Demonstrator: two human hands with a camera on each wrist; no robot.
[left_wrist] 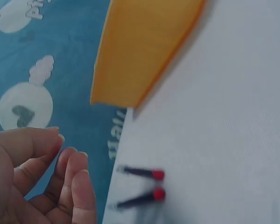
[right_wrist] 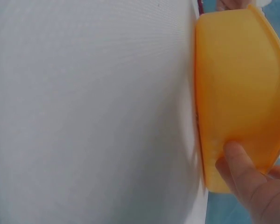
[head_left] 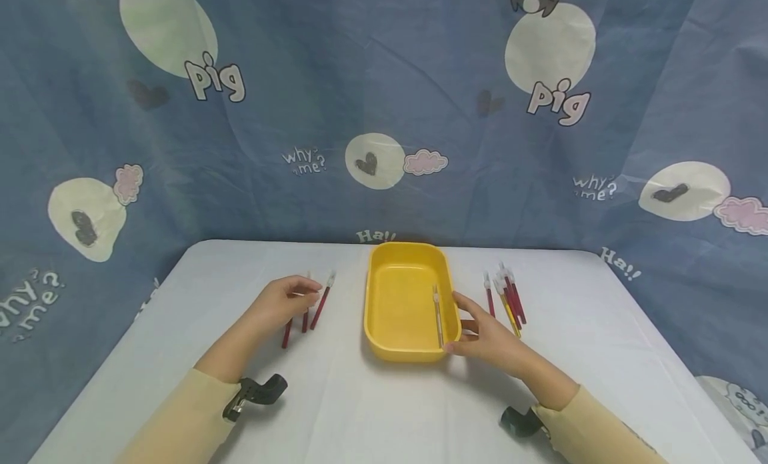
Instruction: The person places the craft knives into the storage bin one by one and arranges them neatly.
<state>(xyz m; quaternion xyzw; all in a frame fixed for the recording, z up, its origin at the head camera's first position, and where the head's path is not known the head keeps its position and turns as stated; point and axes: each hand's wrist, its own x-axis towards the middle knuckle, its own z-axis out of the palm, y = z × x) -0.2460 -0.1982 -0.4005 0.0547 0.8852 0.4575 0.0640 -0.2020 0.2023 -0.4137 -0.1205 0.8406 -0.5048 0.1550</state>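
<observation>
Tray [head_left: 396,304] on white table [head_left: 384,424], right hand [head_left: 485,337] gripping its corner, left hand [head_left: 282,304] near red pens [head_left: 321,305].
Head: the right grip apparently steadies the smooth, round-cornered yellow plastic; one slim pale pen [head_left: 438,319] lies inside, along the right wall. Left wrist: fingers curve loosely, holding nothing visible. Right wrist: fingertips press the flared, semi-gloss outer wall, presumably to prevent sliding.

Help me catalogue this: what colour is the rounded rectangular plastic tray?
The tray is plain yellow, clearest in the head view.
</observation>
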